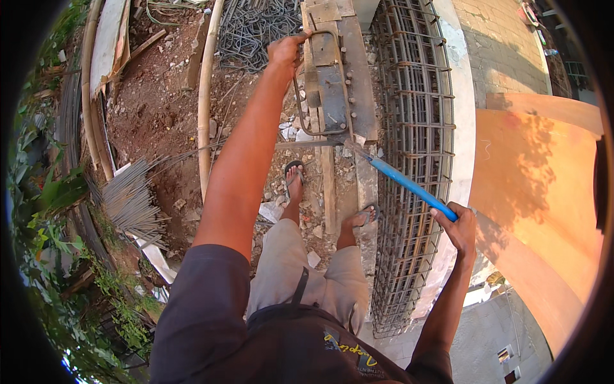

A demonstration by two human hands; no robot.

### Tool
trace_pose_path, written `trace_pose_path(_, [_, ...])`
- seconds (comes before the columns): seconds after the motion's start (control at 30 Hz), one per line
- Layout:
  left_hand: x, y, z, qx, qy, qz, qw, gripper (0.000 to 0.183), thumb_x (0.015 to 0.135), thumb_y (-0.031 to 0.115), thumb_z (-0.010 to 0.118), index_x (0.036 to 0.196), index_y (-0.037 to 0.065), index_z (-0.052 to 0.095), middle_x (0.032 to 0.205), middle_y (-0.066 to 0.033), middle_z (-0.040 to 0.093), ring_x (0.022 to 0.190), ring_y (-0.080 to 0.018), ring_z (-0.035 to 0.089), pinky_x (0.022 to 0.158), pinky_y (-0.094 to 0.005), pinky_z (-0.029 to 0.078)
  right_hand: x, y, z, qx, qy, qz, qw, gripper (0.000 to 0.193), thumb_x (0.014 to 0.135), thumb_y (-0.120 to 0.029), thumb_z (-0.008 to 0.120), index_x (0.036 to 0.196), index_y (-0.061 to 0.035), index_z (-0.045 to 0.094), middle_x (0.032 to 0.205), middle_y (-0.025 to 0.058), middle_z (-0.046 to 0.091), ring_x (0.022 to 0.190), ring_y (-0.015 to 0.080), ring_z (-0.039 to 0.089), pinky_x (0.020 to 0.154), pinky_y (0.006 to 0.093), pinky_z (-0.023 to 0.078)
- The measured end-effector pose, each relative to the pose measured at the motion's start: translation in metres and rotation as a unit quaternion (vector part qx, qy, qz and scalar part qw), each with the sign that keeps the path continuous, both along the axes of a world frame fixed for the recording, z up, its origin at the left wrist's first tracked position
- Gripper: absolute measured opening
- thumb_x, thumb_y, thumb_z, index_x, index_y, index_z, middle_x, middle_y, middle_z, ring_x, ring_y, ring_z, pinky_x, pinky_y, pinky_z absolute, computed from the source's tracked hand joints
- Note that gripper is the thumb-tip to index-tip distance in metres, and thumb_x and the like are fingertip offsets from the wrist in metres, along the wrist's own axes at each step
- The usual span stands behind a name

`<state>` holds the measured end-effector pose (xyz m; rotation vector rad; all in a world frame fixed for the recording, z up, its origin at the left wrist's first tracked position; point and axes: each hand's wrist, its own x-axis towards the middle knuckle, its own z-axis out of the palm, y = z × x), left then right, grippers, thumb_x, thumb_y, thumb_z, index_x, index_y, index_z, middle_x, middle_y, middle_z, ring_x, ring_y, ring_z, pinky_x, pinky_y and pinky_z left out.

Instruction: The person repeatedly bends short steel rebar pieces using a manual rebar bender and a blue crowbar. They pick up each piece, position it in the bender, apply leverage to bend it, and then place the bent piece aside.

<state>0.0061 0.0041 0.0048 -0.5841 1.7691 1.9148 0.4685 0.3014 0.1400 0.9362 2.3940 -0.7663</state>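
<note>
My left hand, arm stretched forward, is closed on the far left corner of a rebar stirrup, a thin steel bar bent into a long rectangle. The stirrup lies over a wooden bending bench with a dark metal plate and a row of steel pegs. At the right, my right hand is wrapped round the end of a blue-handled rebar bending bar. The bar's far end reaches the stirrup's near right corner; whether it grips the steel there I cannot tell.
A long rebar cage runs along the bench's right side. Finished stirrups lie heaped at the far left. A bundle of cut rods lies left, beyond a bamboo pole. Rubble surrounds my sandalled feet. An orange panel stands right.
</note>
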Motion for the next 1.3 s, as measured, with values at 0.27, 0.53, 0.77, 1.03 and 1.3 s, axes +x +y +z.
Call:
trace_pose_path(0.27, [-0.002,0.000,-0.008,0.011,-0.004,0.005,1.000,0.018,0.095,0.017,0.082,0.103,0.003,0.074,0.064,0.0089,0.032,0.049,-0.0064,0.024,0.046,-0.0285,0.018,-0.054,0.049,0.017,-0.025,-0.022,0.097,0.995,0.043,0.084,-0.041,0.090,0.076,-0.0012,0.075,0.057,0.0110,0.055,0.055,0.0192,0.053,0.057,0.0408,0.046])
trace_pose_path(0.53, [0.001,0.004,-0.004,-0.007,0.007,0.023,1.000,0.018,0.091,0.013,0.087,0.092,0.003,0.072,0.064,0.0080,0.038,0.048,-0.0057,0.025,0.044,-0.0299,0.017,-0.006,0.023,-0.031,0.090,-0.012,0.068,0.994,0.029,0.083,-0.032,0.084,0.077,-0.0051,0.073,0.072,0.0222,0.069,0.070,0.0443,0.068,0.066,0.0511,0.052])
trace_pose_path(0.77, [0.003,0.008,-0.010,0.011,0.026,0.043,0.999,0.023,0.089,0.013,0.088,0.084,0.005,0.067,0.064,0.0080,0.040,0.047,-0.0060,0.027,0.044,-0.0289,0.018,-0.005,0.001,-0.031,0.154,-0.027,0.020,0.987,0.022,0.077,-0.025,0.080,0.069,-0.0067,0.070,0.068,0.0222,0.065,0.068,0.0452,0.066,0.064,0.0515,0.050])
trace_pose_path(1.03, [0.005,0.013,-0.020,0.041,0.071,0.047,0.996,0.025,0.084,0.015,0.092,0.089,0.003,0.071,0.073,-0.0008,0.059,0.050,-0.0120,0.044,0.045,-0.0340,0.032,0.028,-0.039,-0.042,0.228,0.024,-0.050,0.972,0.009,0.070,-0.017,0.073,0.070,-0.0082,0.070,0.067,0.0213,0.065,0.066,0.0460,0.065,0.060,0.0520,0.047])
trace_pose_path(1.3, [-0.001,0.008,-0.024,0.039,0.041,-0.007,0.998,0.023,0.096,0.024,0.083,0.089,0.011,0.065,0.063,0.0089,0.035,0.047,-0.0067,0.026,0.042,-0.0281,0.018,0.074,-0.230,-0.089,0.176,-0.022,-0.301,0.937,0.013,0.075,-0.016,0.076,0.071,-0.0073,0.067,0.069,0.0221,0.065,0.066,0.0461,0.064,0.060,0.0517,0.046])
